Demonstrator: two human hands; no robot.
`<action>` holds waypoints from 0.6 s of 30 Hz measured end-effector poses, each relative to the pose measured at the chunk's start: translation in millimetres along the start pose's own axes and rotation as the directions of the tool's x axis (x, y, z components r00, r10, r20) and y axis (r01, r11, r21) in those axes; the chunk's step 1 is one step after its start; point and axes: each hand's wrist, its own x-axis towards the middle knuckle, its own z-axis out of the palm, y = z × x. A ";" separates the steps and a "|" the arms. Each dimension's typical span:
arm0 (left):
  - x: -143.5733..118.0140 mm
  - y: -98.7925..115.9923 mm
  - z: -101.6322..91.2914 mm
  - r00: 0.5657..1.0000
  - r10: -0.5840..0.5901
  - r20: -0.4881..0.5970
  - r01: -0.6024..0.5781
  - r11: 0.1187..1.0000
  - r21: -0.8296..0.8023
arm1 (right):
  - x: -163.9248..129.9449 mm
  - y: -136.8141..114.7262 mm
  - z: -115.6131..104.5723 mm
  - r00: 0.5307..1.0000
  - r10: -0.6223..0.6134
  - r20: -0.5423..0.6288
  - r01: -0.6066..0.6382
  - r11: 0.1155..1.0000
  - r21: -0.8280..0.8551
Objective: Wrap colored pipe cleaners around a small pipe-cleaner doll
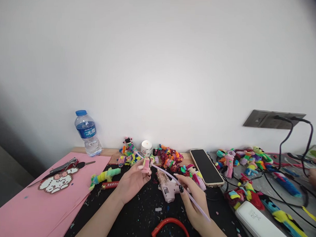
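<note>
My left hand [131,183] pinches a small pink pipe-cleaner piece [146,165] upright between thumb and fingers. A long lilac pipe cleaner [167,173] slants from beside that piece down to the right. My right hand [196,199] has its fingers closed on this pipe cleaner, and its lower end sticks out past the palm. Between my hands a pale glue gun [168,193] with a brown-stained nozzle end lies on the black mat [128,217]. Red scissor handles [171,221] show at the bottom edge, their blades out of view.
Colourful pipe-cleaner figures [252,163] lie along the back and right. A white jar [146,147], a phone [206,167] and a water bottle [87,133] stand or lie near the wall. Cables cross the right side by a white power bank [263,226]. Another person's hand [315,179] shows far right.
</note>
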 end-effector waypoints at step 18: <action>-3.2 -13.5 -0.2 0.982 -0.165 0.091 0.136 0.955 0.264 | -1.3 0.5 6.6 0.986 0.130 0.103 -0.129 0.992 -0.015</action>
